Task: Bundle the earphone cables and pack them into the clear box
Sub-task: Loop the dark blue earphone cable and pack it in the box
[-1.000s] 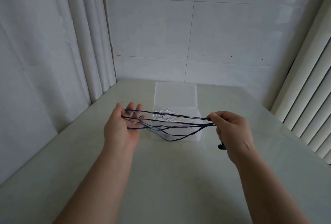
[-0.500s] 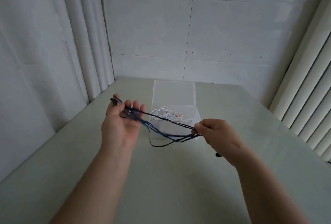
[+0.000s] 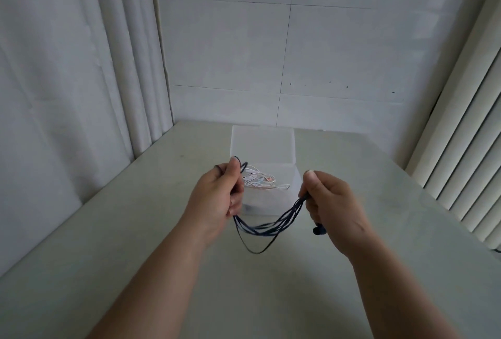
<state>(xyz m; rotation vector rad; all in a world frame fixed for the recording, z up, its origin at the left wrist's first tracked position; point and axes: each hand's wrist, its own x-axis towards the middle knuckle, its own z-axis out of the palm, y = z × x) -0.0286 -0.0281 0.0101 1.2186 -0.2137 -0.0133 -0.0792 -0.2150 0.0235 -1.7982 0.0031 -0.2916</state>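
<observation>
Dark earphone cable [image 3: 267, 226]: several strands gathered together, hanging in a slack sag between the two hands. It is off the table and just in front of the clear box, and one loop droops lower than the others.
Cable ends: small dark loops stick out above the left hand's fingers. A dark earbud [image 3: 318, 230] pokes out beneath the right hand.
Left hand [image 3: 217, 197]: fingers curled round one end of the bundle, gripping it.
Right hand [image 3: 332, 208]: thumb and fingers pinch the other end, with the strands fanning out from the pinch.
Clear box [image 3: 263, 146]: stands on the table just beyond the hands, open at the top. Its far panel rises upright and may be a raised lid, though the haze of the plastic makes that hard to tell.
White cables [image 3: 264, 184]: a loose tangle inside the box with some pinkish strands, partly hidden by the left hand.
Table [image 3: 135, 230]: pale and smooth, set into a corner.
Surroundings: white curtain [image 3: 130, 67] on the left, vertical blinds [image 3: 466, 148] on the right, and a white panelled wall [image 3: 311, 53] behind.
</observation>
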